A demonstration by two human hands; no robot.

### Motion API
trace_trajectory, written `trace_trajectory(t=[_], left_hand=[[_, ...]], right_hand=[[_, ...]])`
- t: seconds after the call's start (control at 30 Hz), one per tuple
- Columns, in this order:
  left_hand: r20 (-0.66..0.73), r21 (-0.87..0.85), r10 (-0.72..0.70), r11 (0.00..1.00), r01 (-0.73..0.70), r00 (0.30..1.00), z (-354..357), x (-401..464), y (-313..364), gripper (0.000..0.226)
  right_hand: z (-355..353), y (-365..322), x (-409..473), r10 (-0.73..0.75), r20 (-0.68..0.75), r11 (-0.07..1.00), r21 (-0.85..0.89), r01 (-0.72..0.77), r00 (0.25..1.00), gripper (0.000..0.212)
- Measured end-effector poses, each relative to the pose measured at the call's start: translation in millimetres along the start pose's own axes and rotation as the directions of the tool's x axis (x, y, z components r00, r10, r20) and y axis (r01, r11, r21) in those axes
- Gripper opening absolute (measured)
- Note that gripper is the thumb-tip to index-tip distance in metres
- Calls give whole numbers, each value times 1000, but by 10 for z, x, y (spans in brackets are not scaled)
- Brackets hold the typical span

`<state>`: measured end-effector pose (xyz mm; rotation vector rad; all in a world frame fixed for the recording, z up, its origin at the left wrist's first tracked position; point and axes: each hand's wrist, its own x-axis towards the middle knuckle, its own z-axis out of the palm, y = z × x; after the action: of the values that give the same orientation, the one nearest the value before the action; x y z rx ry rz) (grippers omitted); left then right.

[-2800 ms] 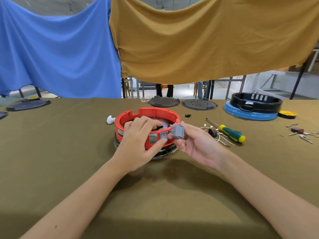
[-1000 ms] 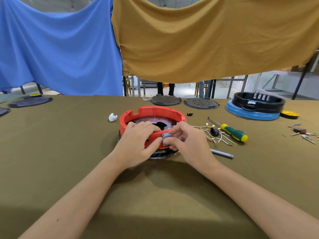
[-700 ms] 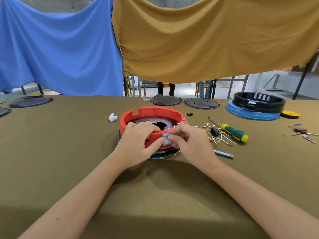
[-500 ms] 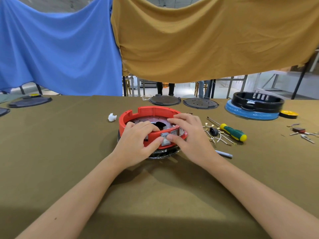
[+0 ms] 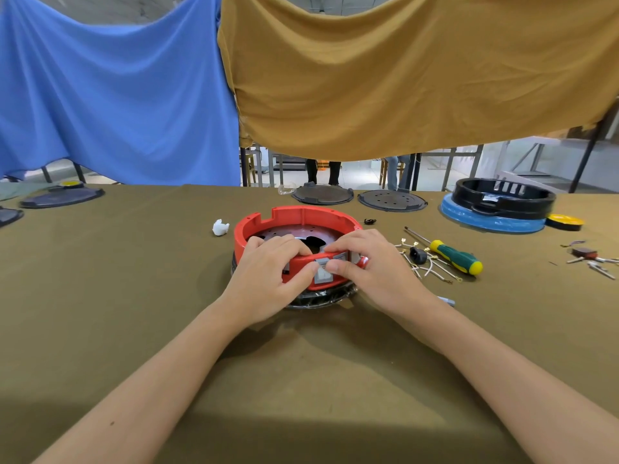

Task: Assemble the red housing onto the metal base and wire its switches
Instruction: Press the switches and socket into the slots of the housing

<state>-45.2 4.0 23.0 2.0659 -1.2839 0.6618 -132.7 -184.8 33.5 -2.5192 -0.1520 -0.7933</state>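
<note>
Only unlabelled grey switch [image 5: 323,274]

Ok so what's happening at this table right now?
A person is fitting a grey switch into the near wall of the red housing, which sits on the metal base. The left hand grips the housing's rim while the right hand presses on the switch. Loose wires and a screwdriver lie to the right, untouched.

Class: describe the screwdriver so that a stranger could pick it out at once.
Start at the red housing mid-table and look right, past the right hand. Beside the loose wires lies the screwdriver, the only tool with a green-and-yellow handle.
</note>
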Motion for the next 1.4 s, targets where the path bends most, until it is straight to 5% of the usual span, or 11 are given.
trace_trajectory(t=[0.63,1.4], left_hand=[[8,-14,-55,998,55,998,9,35,25,26],[30,116,30,993,-34,999,-19,-16,11,25]], right_hand=[[8,-70,77,65,-47,998,-2,-65,997,17],[-38,36,-37,-66,31,998,8,66,997,34]])
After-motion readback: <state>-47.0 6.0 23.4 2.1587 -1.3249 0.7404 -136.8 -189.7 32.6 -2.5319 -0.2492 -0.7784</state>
